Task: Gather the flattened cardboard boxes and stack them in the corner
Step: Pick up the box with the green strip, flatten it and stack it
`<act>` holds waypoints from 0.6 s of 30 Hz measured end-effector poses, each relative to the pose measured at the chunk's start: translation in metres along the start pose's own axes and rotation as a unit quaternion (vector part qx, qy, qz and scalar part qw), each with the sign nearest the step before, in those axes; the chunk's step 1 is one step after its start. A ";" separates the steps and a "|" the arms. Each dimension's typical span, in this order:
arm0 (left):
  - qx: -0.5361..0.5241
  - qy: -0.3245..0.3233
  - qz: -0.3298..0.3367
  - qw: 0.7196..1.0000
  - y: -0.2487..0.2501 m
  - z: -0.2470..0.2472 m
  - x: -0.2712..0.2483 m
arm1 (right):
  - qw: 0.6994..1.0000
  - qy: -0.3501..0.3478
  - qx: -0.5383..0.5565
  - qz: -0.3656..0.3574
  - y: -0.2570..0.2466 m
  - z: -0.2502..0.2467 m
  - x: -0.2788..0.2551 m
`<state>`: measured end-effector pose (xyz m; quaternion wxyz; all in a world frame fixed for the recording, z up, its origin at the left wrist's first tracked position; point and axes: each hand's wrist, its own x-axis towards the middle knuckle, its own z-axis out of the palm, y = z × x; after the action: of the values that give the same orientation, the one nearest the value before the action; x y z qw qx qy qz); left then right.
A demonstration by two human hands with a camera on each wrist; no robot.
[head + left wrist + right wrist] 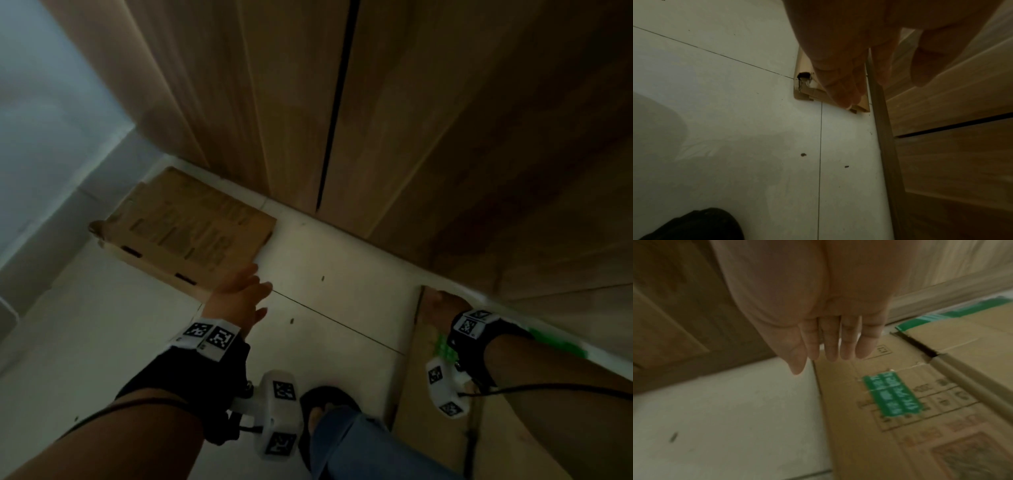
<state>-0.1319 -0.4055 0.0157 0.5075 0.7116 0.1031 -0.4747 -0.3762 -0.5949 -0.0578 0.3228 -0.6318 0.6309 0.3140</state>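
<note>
A flattened brown cardboard box (pixel 191 233) with dark print lies on the pale floor in the corner, beside the wooden wall. My left hand (pixel 245 294) hovers by its near right corner, fingers straight and spread, holding nothing. In the left wrist view the fingers (pixel 840 86) hang above the box's end (pixel 801 91). A second flattened box (pixel 442 394) with green print lies at the lower right. My right hand (pixel 442 305) is over its far edge; the right wrist view shows the straight fingers (pixel 830 344) just above the cardboard (pixel 900 402), not gripping it.
Wooden panel doors (pixel 342 102) with a dark gap run along the far side. A grey wall (pixel 51 120) closes the left. My foot in a dark sandal (pixel 325 411) and a jeans leg stand on the tiled floor (pixel 335 308) between the boxes.
</note>
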 end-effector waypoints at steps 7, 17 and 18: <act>0.024 0.007 -0.002 1.000 -0.005 0.011 0.006 | 0.999 0.007 -0.040 0.022 0.019 0.017 0.021; 0.033 -0.003 0.005 0.999 -0.007 0.024 0.008 | 0.997 0.035 -0.066 -0.035 0.025 0.003 0.047; 0.035 -0.001 0.005 0.999 -0.007 0.024 0.009 | 0.997 0.032 -0.066 -0.040 0.025 0.001 0.049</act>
<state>-0.1455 -0.4251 0.0035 0.4850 0.7286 0.0825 -0.4767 -0.4009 -0.6235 -0.0982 0.2726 -0.6864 0.5930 0.3210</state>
